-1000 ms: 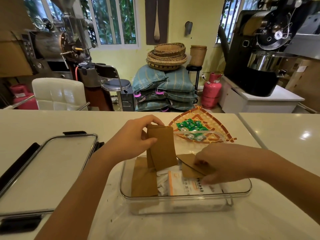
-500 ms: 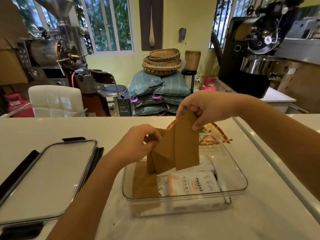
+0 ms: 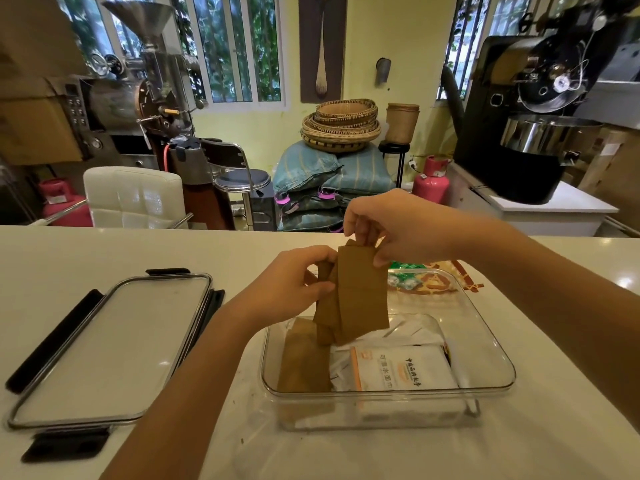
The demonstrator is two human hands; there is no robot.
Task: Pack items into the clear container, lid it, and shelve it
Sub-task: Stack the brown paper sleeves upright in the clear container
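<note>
Head view first (the only view): both hands meet above the clear container [image 3: 388, 393], which sits open on the white surface [image 3: 554, 427] near its front edge. Left hand [image 3: 291, 289] has its fingers [image 3: 320, 258] curled shut on the left edge of a small bunch of brown paper packets [image 3: 356, 299], which hang upright with their lower ends just over the container's back-left part. Right hand [image 3: 398, 226] pinches the top edge of the frontmost packet between thumb and forefinger, closed on it.

Inside the container, a flat brown packet [image 3: 304, 362] lies along the left wall, and just beside it lies a white sachet with an orange stripe and printed characters [image 3: 401, 372], resting on other white wrappers [image 3: 412, 332] behind it.

To the left, well apart from the container, the lid [image 3: 110, 348] lies flat on the surface, its black clips folded outward. Behind the container, a woven tray [image 3: 450, 282] holding green-wrapped sweets [image 3: 403, 266] is partly hidden by the right forearm.
</note>
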